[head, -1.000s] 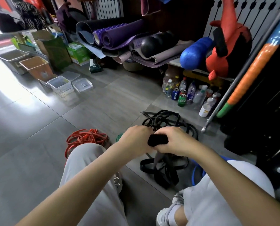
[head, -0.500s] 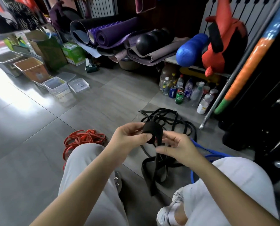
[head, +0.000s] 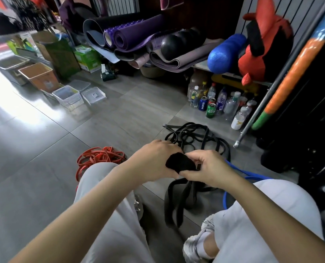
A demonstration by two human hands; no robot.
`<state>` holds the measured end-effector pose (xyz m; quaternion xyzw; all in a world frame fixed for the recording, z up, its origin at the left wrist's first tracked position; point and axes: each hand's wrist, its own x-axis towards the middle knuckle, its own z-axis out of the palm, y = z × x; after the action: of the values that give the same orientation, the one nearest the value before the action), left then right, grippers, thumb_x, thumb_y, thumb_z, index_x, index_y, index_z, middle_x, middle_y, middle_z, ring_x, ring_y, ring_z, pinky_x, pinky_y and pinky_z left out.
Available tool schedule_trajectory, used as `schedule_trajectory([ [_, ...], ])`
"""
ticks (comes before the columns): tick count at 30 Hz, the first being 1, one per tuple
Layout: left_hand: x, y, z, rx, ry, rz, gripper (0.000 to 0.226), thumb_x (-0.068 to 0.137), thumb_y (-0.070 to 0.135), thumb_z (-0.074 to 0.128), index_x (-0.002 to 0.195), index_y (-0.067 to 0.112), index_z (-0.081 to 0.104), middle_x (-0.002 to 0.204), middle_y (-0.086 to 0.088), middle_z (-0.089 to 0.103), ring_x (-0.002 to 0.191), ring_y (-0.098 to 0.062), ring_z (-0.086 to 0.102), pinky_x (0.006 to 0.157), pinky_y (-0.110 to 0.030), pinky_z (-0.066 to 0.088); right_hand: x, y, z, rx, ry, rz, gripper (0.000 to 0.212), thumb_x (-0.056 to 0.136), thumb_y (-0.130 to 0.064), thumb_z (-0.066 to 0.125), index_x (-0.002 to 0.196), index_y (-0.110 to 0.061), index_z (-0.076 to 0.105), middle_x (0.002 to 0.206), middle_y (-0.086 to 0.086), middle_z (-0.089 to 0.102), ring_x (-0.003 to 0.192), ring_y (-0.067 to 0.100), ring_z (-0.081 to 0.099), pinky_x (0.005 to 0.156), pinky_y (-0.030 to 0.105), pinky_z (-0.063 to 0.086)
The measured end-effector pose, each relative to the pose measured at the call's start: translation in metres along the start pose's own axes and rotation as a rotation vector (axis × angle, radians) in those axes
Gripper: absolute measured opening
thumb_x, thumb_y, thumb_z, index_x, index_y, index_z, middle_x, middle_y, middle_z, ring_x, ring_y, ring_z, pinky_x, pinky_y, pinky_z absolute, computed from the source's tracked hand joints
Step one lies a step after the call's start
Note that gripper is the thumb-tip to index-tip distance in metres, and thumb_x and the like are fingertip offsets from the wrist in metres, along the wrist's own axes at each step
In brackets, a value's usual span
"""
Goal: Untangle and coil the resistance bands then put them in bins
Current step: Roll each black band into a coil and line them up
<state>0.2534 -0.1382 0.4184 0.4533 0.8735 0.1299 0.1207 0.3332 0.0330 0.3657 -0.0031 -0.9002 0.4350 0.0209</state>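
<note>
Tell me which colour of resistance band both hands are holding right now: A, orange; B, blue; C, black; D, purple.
C: the left hand and the right hand both grip a black coil with its loose end hanging down, while the orange bands and the blue band lie apart from the hands on the floor.
</note>
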Motion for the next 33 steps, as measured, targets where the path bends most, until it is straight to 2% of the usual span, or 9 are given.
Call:
schedule_trajectory([
  [4,0.002,0.002,-0.01,-0.095,-0.034,-0.067,0.039,0.071,0.033,0.077,0.105,0.02,0.064,0.084,0.008,0.059,0.08,-0.01,0.054,0.064,-0.013,0.036,0.0,-0.003,-0.003,0.086,-0.004,-0.02,0.024,0.066,-0.019,0.078,0.087,-0.026,0.07,0.08,-0.003,0.065,0.075,0.012,0.063,0.072,0.037,0.052],
  [8,-0.001,0.003,-0.001,-0.194,0.036,-0.052,0.036,0.074,0.027,0.076,0.107,0.018,0.066,0.088,0.004,0.065,0.085,-0.013,0.06,0.074,-0.019,0.043,-0.004,0.002,-0.007,0.138,-0.012,0.016,0.026,0.068,-0.014,0.078,0.09,-0.026,0.072,0.086,-0.002,0.067,0.082,0.016,0.065,0.08,0.039,0.052],
  [13,-0.005,-0.004,0.008,-0.635,0.162,-0.135,0.035,0.073,0.013,0.079,0.105,0.018,0.068,0.096,-0.002,0.071,0.09,-0.012,0.065,0.085,-0.023,0.05,-0.008,0.001,-0.009,0.451,0.05,-0.014,0.042,0.071,-0.004,0.079,0.101,-0.032,0.067,0.101,0.006,0.065,0.086,0.008,0.066,0.074,0.016,0.051],
  [16,-0.008,-0.002,0.018,-0.894,0.228,-0.154,0.035,0.074,0.002,0.076,0.106,0.013,0.067,0.1,-0.009,0.071,0.091,-0.02,0.067,0.085,-0.026,0.052,-0.011,0.003,-0.005,0.511,0.087,-0.005,0.04,0.063,-0.023,0.079,0.1,-0.032,0.067,0.1,0.002,0.067,0.091,0.013,0.066,0.079,0.02,0.052],
  [21,-0.008,0.002,0.042,-1.161,0.212,-0.199,0.034,0.075,-0.008,0.07,0.106,0.006,0.064,0.1,-0.016,0.069,0.088,-0.021,0.065,0.082,-0.027,0.054,-0.019,0.013,0.004,0.527,0.089,-0.002,0.038,0.074,-0.007,0.078,0.099,-0.033,0.068,0.096,-0.006,0.073,0.092,0.009,0.068,0.08,0.018,0.052],
  [25,-0.009,0.002,0.057,-0.948,0.158,-0.183,0.037,0.075,-0.003,0.074,0.101,0.02,0.062,0.093,0.001,0.068,0.086,-0.012,0.064,0.082,-0.023,0.052,-0.027,0.021,0.004,0.387,0.022,0.085,0.032,0.075,-0.011,0.077,0.094,-0.035,0.069,0.091,-0.002,0.073,0.087,0.016,0.069,0.08,0.032,0.057],
  [29,-0.005,-0.001,0.059,-0.249,0.037,-0.085,0.057,0.074,0.032,0.076,0.126,0.025,0.053,0.118,0.006,0.061,0.11,-0.013,0.054,0.095,-0.028,0.043,-0.026,0.028,0.007,-0.004,-0.069,0.128,0.021,0.068,-0.033,0.074,0.088,-0.029,0.067,0.073,-0.005,0.067,0.074,0.013,0.064,0.069,0.034,0.055],
  [31,-0.002,0.005,0.056,-0.088,0.015,-0.024,0.052,0.073,0.037,0.073,0.121,0.025,0.058,0.111,0.005,0.064,0.105,-0.016,0.056,0.086,-0.026,0.041,-0.024,0.025,0.011,-0.067,-0.087,0.13,0.017,0.066,-0.034,0.073,0.08,-0.031,0.065,0.067,-0.008,0.062,0.066,0.009,0.059,0.059,0.026,0.049],
  [33,0.0,0.008,0.052,-0.072,-0.019,-0.029,0.044,0.073,0.036,0.074,0.113,0.025,0.062,0.101,0.004,0.066,0.094,-0.017,0.059,0.077,-0.026,0.043,-0.023,0.022,0.013,-0.09,-0.108,0.136,0.021,0.065,-0.035,0.072,0.084,-0.033,0.065,0.068,-0.009,0.062,0.065,0.005,0.058,0.059,0.028,0.049],
])
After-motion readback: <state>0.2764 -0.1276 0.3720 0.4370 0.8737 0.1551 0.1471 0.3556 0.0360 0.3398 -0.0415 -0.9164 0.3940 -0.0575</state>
